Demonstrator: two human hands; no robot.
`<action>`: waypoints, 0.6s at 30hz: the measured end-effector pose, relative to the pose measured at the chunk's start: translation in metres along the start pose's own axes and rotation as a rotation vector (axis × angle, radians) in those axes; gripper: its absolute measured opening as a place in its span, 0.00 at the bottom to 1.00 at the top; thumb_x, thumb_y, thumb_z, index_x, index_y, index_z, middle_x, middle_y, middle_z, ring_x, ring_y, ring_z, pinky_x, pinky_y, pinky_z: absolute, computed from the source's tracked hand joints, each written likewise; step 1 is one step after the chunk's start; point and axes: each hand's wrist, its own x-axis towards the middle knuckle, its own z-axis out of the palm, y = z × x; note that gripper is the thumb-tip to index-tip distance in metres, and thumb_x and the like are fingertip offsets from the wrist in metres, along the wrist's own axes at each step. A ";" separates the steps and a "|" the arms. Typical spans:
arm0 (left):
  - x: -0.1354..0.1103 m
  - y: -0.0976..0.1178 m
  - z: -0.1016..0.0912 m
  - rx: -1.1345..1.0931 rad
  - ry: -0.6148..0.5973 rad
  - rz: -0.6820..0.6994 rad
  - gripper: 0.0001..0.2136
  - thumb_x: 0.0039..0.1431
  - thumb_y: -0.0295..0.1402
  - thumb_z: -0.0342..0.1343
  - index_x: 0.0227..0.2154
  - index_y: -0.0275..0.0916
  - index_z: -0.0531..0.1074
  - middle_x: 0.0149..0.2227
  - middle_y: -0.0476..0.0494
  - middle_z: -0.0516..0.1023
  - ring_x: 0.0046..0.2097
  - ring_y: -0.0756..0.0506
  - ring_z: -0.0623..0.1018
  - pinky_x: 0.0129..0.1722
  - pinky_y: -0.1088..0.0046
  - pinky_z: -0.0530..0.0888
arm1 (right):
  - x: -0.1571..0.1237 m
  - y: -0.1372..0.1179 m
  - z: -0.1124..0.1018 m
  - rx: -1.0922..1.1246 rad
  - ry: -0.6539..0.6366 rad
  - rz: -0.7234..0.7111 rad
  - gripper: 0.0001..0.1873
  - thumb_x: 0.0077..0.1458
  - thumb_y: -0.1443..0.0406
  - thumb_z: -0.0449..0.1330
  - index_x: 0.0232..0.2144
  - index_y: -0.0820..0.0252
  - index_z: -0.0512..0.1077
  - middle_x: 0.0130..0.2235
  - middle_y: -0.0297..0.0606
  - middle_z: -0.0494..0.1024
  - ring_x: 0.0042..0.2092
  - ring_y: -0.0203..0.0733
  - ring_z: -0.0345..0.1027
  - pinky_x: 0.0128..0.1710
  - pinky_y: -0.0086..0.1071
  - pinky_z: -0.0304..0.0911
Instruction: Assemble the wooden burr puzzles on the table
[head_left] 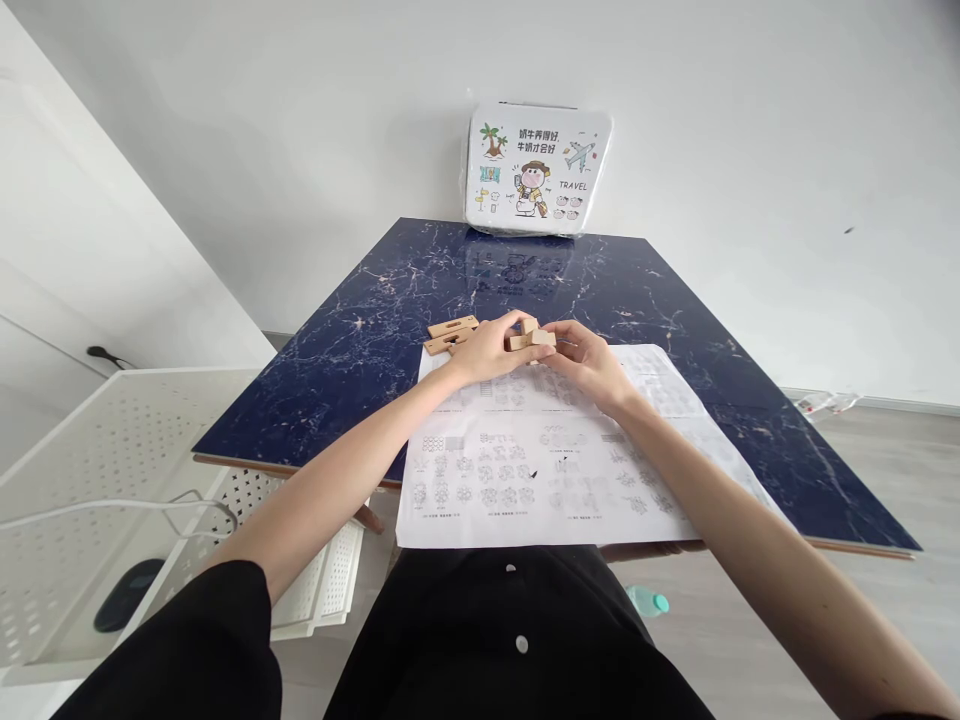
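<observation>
Both my hands meet above the far end of a printed instruction sheet [540,470] on a dark blue marble table [360,350]. My left hand [491,347] and my right hand [581,358] are closed together around a small cluster of pale wooden puzzle blocks [531,335]. The fingers pinch the blocks from both sides. Two flat notched wooden pieces [452,334] lie on the table just left of my left hand, apart from it.
A white box with a cartoon "TRAVEL" print [536,168] leans against the wall at the table's far edge. A white perforated rack [112,470] with a cable stands at the left. A teal-capped bottle [646,600] lies on the floor below the table.
</observation>
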 end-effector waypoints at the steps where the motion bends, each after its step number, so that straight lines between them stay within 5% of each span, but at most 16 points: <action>1: 0.000 -0.001 0.000 0.000 0.000 0.005 0.28 0.64 0.65 0.59 0.47 0.45 0.71 0.37 0.44 0.83 0.36 0.42 0.80 0.33 0.66 0.68 | 0.000 0.000 0.000 -0.002 0.000 0.000 0.23 0.59 0.47 0.71 0.48 0.53 0.75 0.47 0.44 0.84 0.47 0.51 0.81 0.51 0.51 0.78; 8: 0.001 -0.002 0.000 0.002 -0.017 -0.003 0.27 0.69 0.65 0.53 0.48 0.44 0.73 0.32 0.45 0.80 0.31 0.45 0.76 0.30 0.66 0.64 | 0.001 -0.006 -0.001 0.024 0.003 -0.014 0.20 0.60 0.49 0.70 0.47 0.54 0.75 0.45 0.44 0.83 0.43 0.48 0.79 0.47 0.47 0.75; 14: -0.003 0.005 0.000 -0.037 -0.019 -0.018 0.29 0.74 0.63 0.44 0.34 0.42 0.72 0.30 0.46 0.77 0.28 0.48 0.72 0.30 0.67 0.62 | -0.001 -0.009 0.000 0.051 -0.011 -0.008 0.22 0.65 0.44 0.66 0.43 0.55 0.75 0.37 0.41 0.80 0.36 0.42 0.73 0.40 0.43 0.71; 18: -0.004 0.009 -0.002 -0.084 -0.034 -0.043 0.28 0.73 0.62 0.46 0.41 0.42 0.75 0.33 0.44 0.80 0.32 0.46 0.76 0.32 0.68 0.63 | -0.001 -0.006 0.001 0.071 -0.004 -0.033 0.23 0.64 0.42 0.67 0.43 0.54 0.75 0.34 0.38 0.79 0.34 0.42 0.72 0.39 0.42 0.69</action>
